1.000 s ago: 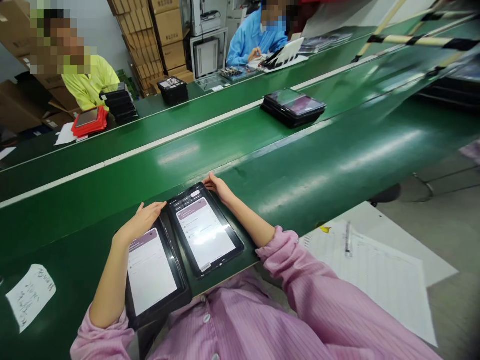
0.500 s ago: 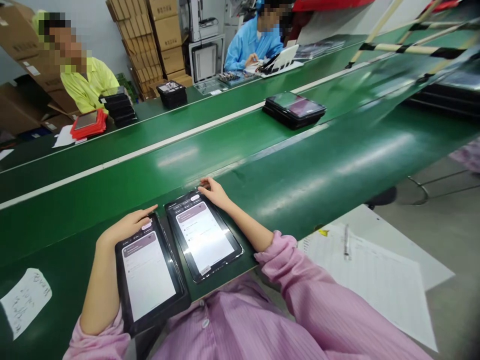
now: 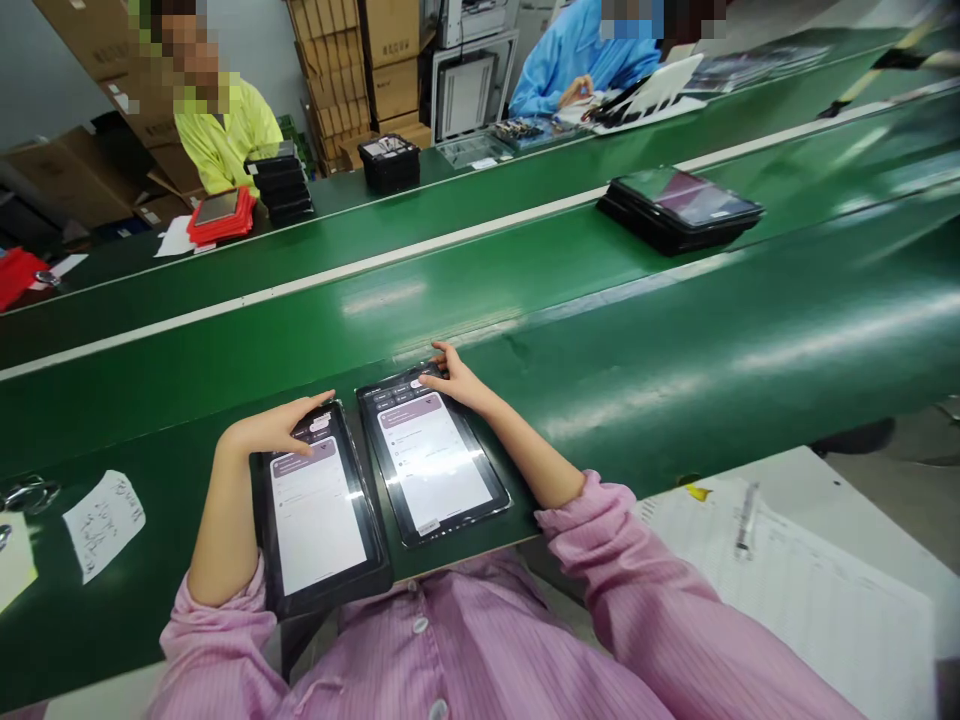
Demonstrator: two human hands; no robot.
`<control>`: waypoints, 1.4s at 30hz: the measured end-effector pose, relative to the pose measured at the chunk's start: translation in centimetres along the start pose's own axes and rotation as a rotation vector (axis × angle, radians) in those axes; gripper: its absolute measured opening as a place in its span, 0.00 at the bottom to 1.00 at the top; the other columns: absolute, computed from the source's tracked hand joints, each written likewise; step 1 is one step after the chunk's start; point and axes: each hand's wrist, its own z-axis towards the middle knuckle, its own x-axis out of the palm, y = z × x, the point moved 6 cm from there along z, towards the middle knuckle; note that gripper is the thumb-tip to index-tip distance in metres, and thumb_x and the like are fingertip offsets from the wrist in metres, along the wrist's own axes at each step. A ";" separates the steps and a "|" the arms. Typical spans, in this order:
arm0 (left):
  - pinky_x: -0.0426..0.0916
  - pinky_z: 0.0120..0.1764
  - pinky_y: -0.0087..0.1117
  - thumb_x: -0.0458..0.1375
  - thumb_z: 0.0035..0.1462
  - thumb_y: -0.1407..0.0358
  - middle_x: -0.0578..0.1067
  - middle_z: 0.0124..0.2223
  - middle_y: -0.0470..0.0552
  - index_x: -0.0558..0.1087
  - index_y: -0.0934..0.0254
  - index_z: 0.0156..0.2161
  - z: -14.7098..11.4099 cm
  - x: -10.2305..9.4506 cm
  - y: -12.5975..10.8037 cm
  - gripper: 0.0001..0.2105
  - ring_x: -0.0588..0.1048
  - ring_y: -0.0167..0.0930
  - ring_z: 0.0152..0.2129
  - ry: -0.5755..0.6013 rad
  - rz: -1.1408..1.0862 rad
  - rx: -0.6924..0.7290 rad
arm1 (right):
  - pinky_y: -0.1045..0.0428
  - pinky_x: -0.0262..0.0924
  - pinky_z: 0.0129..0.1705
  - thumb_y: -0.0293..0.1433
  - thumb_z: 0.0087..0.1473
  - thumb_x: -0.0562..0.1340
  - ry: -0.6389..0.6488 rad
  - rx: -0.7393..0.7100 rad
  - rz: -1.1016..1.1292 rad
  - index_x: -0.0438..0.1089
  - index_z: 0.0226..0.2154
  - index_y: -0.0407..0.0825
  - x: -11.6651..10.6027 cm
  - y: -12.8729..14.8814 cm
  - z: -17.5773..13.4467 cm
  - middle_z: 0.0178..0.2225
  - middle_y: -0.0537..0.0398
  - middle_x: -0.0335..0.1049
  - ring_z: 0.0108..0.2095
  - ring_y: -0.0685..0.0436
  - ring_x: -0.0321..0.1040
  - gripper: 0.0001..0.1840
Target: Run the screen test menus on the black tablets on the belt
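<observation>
Two tablets with lit screens lie side by side in front of me. Across the upper end of the left tablet (image 3: 322, 530) rests my left hand (image 3: 277, 425), its fingers stretched along the top edge and its thumb over the screen. My right hand (image 3: 459, 382) is at the top right corner of the right tablet (image 3: 439, 470), thumb over the screen corner and the other fingers apart from it beyond the top edge. Both hands are open. The left tablet overhangs the front edge of the green table (image 3: 202, 500).
Stacked tablets (image 3: 682, 205) sit on the green conveyor belt (image 3: 450, 270). A handwritten note (image 3: 105, 525) lies at left, beside metal rings (image 3: 30, 492). Printed sheets (image 3: 810, 590) and a pen (image 3: 748, 520) are at lower right. Two people sit across the belt, near black stacks (image 3: 281, 185).
The view has shifted, so most things appear farther right. My left thumb has come down onto the left screen. My right thumb has moved onto the right tablet's corner.
</observation>
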 end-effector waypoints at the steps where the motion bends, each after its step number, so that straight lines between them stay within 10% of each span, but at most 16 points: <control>1: 0.64 0.60 0.39 0.66 0.48 0.49 0.57 0.71 0.55 0.43 0.55 0.73 0.0 0.1 -0.1 0.52 0.63 0.45 0.64 0.008 0.008 0.009 | 0.36 0.55 0.60 0.51 0.45 0.70 0.086 -0.042 -0.022 0.45 0.68 0.51 0.0 0.4 -0.2 0.57 0.40 0.62 0.56 0.33 0.62 0.57; 6: 0.65 0.59 0.40 0.67 0.47 0.54 0.63 0.68 0.54 0.46 0.53 0.72 0.8 0.0 0.2 0.51 0.67 0.44 0.61 -0.054 -0.020 0.012 | 0.29 0.36 0.67 0.53 0.33 0.76 0.404 -0.275 -0.243 0.34 0.72 0.54 0.0 2.7 -2.1 0.70 0.37 0.41 0.68 0.21 0.40 0.75; 12: 0.70 0.50 0.38 0.43 0.65 0.60 0.80 0.48 0.50 0.63 0.55 0.66 1.2 -1.8 1.2 0.25 0.78 0.34 0.43 -0.291 -0.113 -0.064 | 0.36 0.60 0.58 0.44 0.48 0.70 0.055 -0.069 -0.018 0.53 0.67 0.47 -1.3 1.1 -0.4 0.51 0.41 0.70 0.50 0.34 0.69 0.50; 17: 0.67 0.56 0.41 0.54 0.61 0.52 0.76 0.57 0.51 0.56 0.54 0.69 0.5 -1.4 -0.5 0.33 0.75 0.38 0.53 -0.219 -0.118 0.005 | 0.37 0.62 0.57 0.48 0.50 0.67 0.037 -0.021 0.114 0.55 0.65 0.45 -1.3 0.2 0.2 0.48 0.43 0.72 0.48 0.36 0.70 0.46; 23: 0.56 0.64 0.46 0.66 0.49 0.53 0.54 0.72 0.57 0.40 0.54 0.73 -0.5 0.5 -3.0 0.53 0.58 0.46 0.66 -0.069 0.068 0.011 | 0.33 0.41 0.69 0.53 0.40 0.74 0.394 -0.214 -0.130 0.28 0.72 0.52 -0.5 2.0 -1.9 0.72 0.37 0.37 0.70 0.27 0.42 0.74; 28: 0.42 0.64 0.62 0.70 0.42 0.53 0.43 0.73 0.68 0.29 0.54 0.72 0.0 2.7 -4.0 0.64 0.46 0.55 0.69 -0.004 0.278 -0.045 | 0.31 0.28 0.70 0.55 0.37 0.74 0.571 -0.324 -0.316 0.16 0.71 0.53 0.2 2.0 -3.0 0.73 0.41 0.11 0.72 0.25 0.14 0.82; 38: 0.46 0.64 0.60 0.72 0.38 0.54 0.47 0.72 0.71 0.25 0.55 0.71 0.4 3.1 -4.2 0.68 0.49 0.56 0.68 -0.053 0.320 -0.083 | 0.33 0.28 0.71 0.53 0.40 0.74 0.562 -0.324 -0.282 0.22 0.72 0.53 -0.1 2.6 -2.9 0.74 0.42 0.18 0.72 0.26 0.19 0.77; 42: 0.47 0.65 0.55 0.70 0.42 0.55 0.48 0.72 0.67 0.31 0.54 0.71 0.3 2.7 -3.8 0.62 0.51 0.53 0.68 -0.055 0.267 -0.007 | 0.35 0.45 0.68 0.49 0.47 0.71 0.453 -0.215 -0.109 0.31 0.71 0.51 -1.1 2.7 -2.3 0.71 0.37 0.38 0.70 0.30 0.43 0.65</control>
